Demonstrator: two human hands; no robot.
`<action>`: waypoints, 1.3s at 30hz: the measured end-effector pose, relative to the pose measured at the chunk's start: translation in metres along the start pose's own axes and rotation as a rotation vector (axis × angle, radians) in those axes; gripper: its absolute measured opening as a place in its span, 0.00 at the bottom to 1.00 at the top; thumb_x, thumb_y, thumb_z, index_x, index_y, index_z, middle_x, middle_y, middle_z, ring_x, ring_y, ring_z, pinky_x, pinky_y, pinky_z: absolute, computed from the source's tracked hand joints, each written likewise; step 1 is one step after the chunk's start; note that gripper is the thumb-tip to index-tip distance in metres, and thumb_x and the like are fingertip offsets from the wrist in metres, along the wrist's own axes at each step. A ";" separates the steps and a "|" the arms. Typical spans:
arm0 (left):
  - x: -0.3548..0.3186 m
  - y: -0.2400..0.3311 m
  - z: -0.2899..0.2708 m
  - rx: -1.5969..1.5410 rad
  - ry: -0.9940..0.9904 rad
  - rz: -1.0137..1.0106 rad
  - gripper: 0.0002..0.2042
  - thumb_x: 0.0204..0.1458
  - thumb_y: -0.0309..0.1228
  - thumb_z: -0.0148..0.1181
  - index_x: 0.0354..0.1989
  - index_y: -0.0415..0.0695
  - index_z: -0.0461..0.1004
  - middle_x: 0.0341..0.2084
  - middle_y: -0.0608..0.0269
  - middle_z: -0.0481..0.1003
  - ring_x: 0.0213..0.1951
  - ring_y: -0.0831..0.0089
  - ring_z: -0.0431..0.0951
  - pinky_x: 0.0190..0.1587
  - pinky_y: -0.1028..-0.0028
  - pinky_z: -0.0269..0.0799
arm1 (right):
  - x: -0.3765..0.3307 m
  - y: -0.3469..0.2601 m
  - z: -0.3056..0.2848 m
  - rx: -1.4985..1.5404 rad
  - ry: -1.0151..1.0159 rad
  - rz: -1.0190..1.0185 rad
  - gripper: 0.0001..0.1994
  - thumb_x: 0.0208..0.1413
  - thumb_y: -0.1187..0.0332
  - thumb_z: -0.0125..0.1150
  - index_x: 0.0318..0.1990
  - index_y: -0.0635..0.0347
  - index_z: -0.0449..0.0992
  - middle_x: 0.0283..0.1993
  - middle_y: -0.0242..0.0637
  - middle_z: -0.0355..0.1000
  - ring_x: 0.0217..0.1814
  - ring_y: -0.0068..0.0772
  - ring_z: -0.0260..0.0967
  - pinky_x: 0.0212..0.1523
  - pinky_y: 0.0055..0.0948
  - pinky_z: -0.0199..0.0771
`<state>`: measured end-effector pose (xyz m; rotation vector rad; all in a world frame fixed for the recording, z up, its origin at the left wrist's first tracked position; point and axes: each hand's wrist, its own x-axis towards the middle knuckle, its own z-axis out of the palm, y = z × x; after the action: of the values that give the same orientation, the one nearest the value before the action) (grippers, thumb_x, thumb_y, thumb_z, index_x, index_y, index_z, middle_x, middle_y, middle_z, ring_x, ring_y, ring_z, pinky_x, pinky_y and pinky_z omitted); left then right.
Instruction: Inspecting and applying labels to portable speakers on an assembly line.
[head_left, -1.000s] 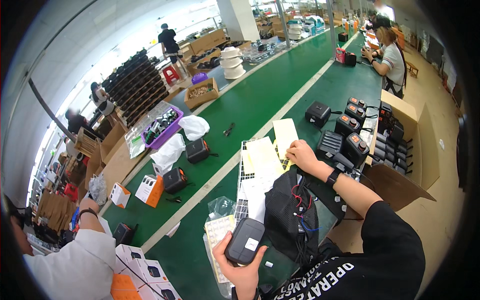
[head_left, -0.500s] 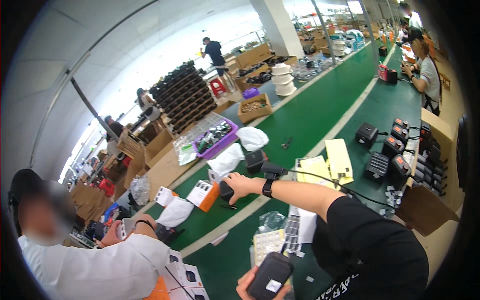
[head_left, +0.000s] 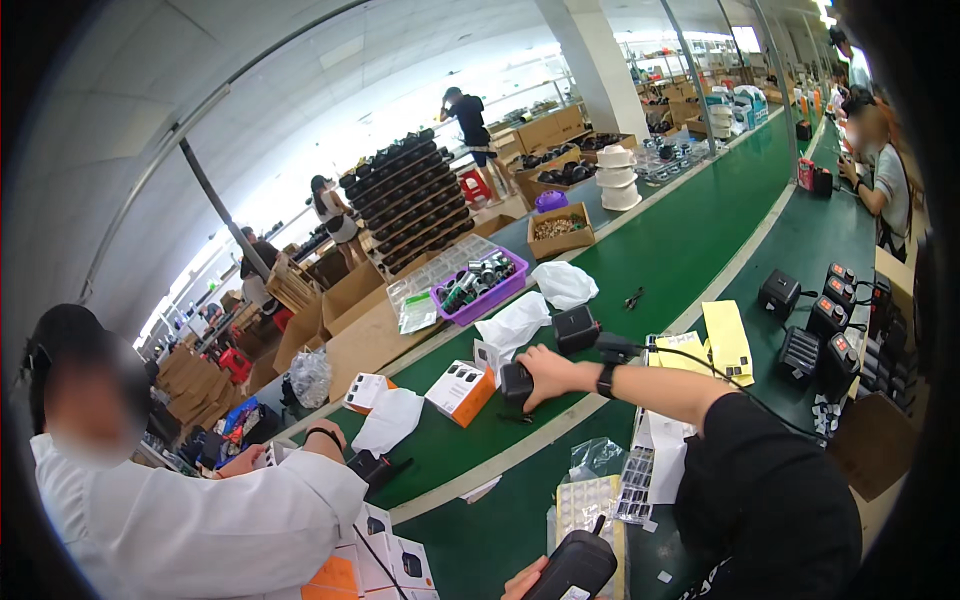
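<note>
While my left hand [head_left: 520,582] gripped a black handheld device [head_left: 572,568], I reached far.
My right hand [head_left: 545,373] closed on a small black unit [head_left: 516,381] on the green table [head_left: 690,240].

Right sleeve: you wear a black short sleeve [head_left: 770,470], loose and creased, ending above the elbow, so your forearm is bare below it.
Right wrist: a black wristwatch [head_left: 606,380] with a dark band sits snug just behind your right hand [head_left: 545,375].
Right hand: bare, no glove and no ring that shows.
Left hand: your left hand [head_left: 520,580] is bare too; only the fingers and part of the palm show at the lower edge of the view, so nothing of a sleeve or wrist can be told there.
Chest: black fabric with pale printed lettering [head_left: 715,585] at the lower edge.
</note>
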<state>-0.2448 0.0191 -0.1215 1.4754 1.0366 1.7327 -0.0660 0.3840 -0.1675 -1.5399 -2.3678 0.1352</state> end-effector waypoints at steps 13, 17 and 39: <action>0.000 -0.003 -0.001 0.091 0.075 -0.029 0.42 0.31 0.44 0.75 0.53 0.37 0.58 0.47 0.49 0.66 0.47 0.60 0.67 0.51 0.63 0.62 | -0.105 -0.093 0.004 0.486 0.022 -0.618 0.44 0.28 0.47 0.71 0.52 0.69 0.63 0.48 0.52 0.62 0.51 0.52 0.59 0.49 0.44 0.59; -0.005 -0.006 0.003 0.062 0.055 -0.063 0.43 0.29 0.43 0.75 0.53 0.36 0.58 0.47 0.48 0.66 0.47 0.60 0.67 0.51 0.64 0.62 | -0.012 0.016 -0.015 -0.072 0.561 0.312 0.36 0.38 0.47 0.65 0.46 0.69 0.64 0.48 0.56 0.61 0.54 0.56 0.55 0.50 0.55 0.57; -0.005 -0.010 -0.006 0.271 0.082 0.114 0.41 0.33 0.47 0.72 0.52 0.33 0.59 0.43 0.50 0.66 0.42 0.60 0.67 0.44 0.62 0.67 | -0.200 -0.019 -0.021 0.227 -0.070 -0.214 0.56 0.25 0.45 0.73 0.61 0.67 0.50 0.60 0.54 0.51 0.58 0.55 0.54 0.53 0.50 0.57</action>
<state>-0.2497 0.0190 -0.1333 1.6690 1.2945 1.7993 -0.0018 0.1929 -0.1846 -1.1896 -2.4550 0.3992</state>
